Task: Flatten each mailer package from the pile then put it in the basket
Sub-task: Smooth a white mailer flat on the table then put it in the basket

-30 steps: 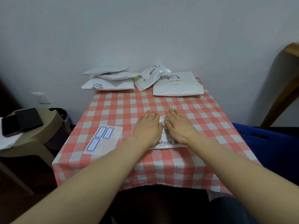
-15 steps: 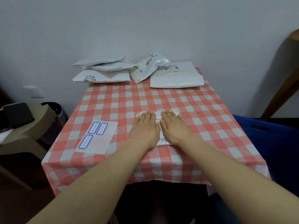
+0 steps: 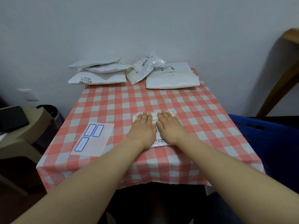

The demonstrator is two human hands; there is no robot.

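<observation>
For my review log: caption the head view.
Pressing a mailer flat on the checked table with left hand and right hand.

The mailer [image 3: 160,140] under the left hand [image 3: 142,128] and right hand [image 3: 171,126] was white with black print. The cloth [image 3: 113,102] beneath was checked red and white. Left of the left hand, a white sheet [image 3: 97,143] bore blue-outlined boxes. Beyond the hands the pile [image 3: 100,78] was white with black print; right of them the basket [image 3: 267,136] was blue.

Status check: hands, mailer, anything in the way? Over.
Left hand, right hand flat, pressing the mailer. Pile at far edge of table. Nothing seen blocking the basket, right.
</observation>
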